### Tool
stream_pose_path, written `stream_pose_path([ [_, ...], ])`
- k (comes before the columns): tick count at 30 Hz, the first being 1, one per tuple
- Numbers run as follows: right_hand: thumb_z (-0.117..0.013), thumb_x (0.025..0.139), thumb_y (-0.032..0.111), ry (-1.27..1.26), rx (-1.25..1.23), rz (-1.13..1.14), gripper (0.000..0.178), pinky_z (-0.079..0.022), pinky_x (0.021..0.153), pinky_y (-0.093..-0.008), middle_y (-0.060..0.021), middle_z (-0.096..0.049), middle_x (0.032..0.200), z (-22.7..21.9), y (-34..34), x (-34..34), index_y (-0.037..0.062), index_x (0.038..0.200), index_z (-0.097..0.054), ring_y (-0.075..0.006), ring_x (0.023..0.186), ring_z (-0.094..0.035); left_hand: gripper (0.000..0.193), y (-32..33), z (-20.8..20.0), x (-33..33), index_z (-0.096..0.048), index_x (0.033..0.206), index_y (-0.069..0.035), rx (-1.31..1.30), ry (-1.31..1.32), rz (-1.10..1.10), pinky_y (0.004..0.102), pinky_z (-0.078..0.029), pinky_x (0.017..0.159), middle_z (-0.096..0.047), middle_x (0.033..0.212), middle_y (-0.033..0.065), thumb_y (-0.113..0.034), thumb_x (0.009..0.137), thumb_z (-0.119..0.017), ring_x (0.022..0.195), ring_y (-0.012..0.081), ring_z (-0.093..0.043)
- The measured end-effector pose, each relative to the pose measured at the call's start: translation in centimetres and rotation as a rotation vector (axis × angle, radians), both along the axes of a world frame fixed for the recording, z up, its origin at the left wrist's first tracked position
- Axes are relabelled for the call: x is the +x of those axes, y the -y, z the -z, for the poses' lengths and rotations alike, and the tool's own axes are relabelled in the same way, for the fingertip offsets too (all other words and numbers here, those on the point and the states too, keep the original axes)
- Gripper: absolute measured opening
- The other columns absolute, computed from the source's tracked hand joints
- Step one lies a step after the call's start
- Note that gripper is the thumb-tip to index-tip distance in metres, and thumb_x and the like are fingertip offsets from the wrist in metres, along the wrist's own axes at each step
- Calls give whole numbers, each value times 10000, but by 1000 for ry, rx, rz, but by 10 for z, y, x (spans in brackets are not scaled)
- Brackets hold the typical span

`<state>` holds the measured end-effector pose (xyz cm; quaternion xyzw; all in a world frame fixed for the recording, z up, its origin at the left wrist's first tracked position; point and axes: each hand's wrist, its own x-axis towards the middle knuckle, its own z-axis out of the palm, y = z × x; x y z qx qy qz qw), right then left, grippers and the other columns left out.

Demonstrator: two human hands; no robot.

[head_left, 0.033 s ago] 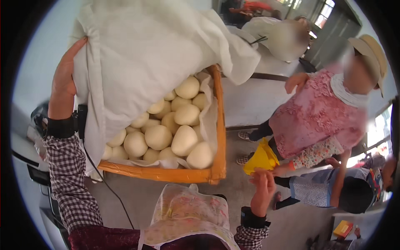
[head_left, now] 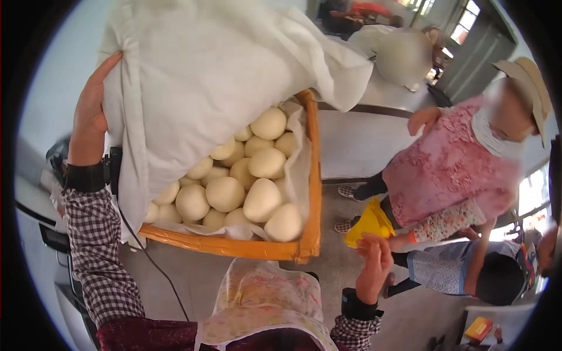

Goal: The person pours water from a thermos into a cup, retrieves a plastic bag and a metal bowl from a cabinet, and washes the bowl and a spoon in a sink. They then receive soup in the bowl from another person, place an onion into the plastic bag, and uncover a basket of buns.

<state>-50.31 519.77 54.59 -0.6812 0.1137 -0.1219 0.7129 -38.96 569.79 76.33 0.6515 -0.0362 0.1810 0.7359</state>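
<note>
An orange-edged box (head_left: 234, 248) lined with pale cloth holds many round, pale dough-like buns (head_left: 225, 194). A large white cloth (head_left: 193, 76) covers its far and left part. At the cloth's left edge, my left hand (head_left: 89, 123) grips the fabric; most of its fingers are hidden. My right hand (head_left: 373, 269) is raised in the air to the right of the box, fingers loosely bent, with nothing visible in it. Just beyond its fingertips in the picture is a yellow bag (head_left: 370, 223), held by a person in pink.
The person in a pink top and hat (head_left: 445, 158) stands to the right. Behind them is another person in a patterned blue-white top (head_left: 439, 270). A white-topped counter (head_left: 363, 140) runs beyond the box. A black cable (head_left: 152, 260) hangs from my left wrist.
The view has shifted slightly, so the box and the people sit a little further right and lower. Both my hands keep nearly the same pose.
</note>
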Motion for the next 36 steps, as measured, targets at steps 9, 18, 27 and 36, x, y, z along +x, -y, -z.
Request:
stream_pose_path([
  [9, -513, 946, 76, 177, -80, -380, 163, -485, 768, -268, -99, -662, 1069, -26, -35, 112, -23, 979, -637, -153, 863, -628, 414, -122, 40, 45, -610, 1196, 11, -211, -167, -810, 320, -545, 850, -679, 1112, 111, -276, 899, -640, 959, 218, -666],
  [18, -513, 941, 71, 139, -241, -676, 174, -462, 702, -263, -104, -656, 1047, -29, -36, 159, -36, 919, -649, -132, 787, -586, 617, -114, 58, 12, -543, 1257, 85, -64, -198, -1301, 345, -543, 859, -638, 1163, 197, -334, 832, -703, 977, 271, -663],
  [27, -525, 930, 45, 274, -244, -769, 145, -464, 787, -279, -143, -652, 1033, -30, -60, 175, -42, 887, -633, -163, 898, -590, 498, -105, -23, -17, -493, 1334, 47, 761, 17, -1239, 355, -374, 1030, -538, 1321, 185, -234, 927, -558, 1197, 268, -506],
  [36, -563, 891, 2, 321, -304, -796, 71, -476, 792, -288, -121, -658, 999, -47, -90, 181, -41, 899, -619, -172, 869, -607, 339, -74, -47, -29, -545, 1277, 12, 1419, 152, -1115, 359, -375, 1065, -570, 1293, 174, -73, 966, -440, 1231, 255, -507],
])
